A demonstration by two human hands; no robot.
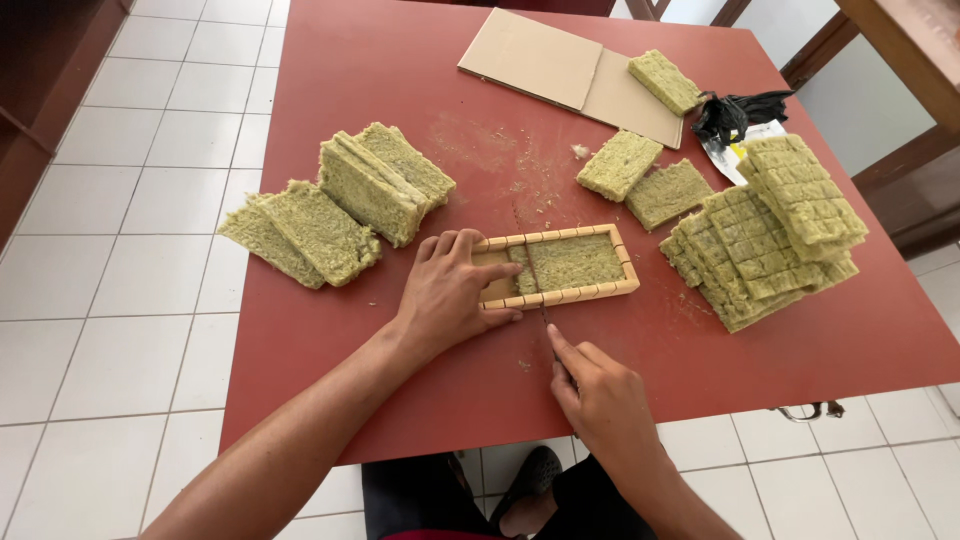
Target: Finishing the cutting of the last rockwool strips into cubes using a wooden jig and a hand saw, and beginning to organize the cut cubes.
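Note:
A slotted wooden frame [627,270] lies in the middle of the red table [380,70], with a green fibrous slab [575,262] inside it. My left hand [448,295] presses flat on the frame's left end. My right hand [597,395] grips a thin knife [543,312] whose blade runs through a slot in the frame and across the slab near its left end.
Uncut green slabs [340,200] are piled at the left. Scored, grid-cut slabs [770,230] are stacked at the right. Two loose slabs [640,178] lie behind the frame. Folded cardboard [560,65] with one slab on it and a black bag [735,115] sit at the back.

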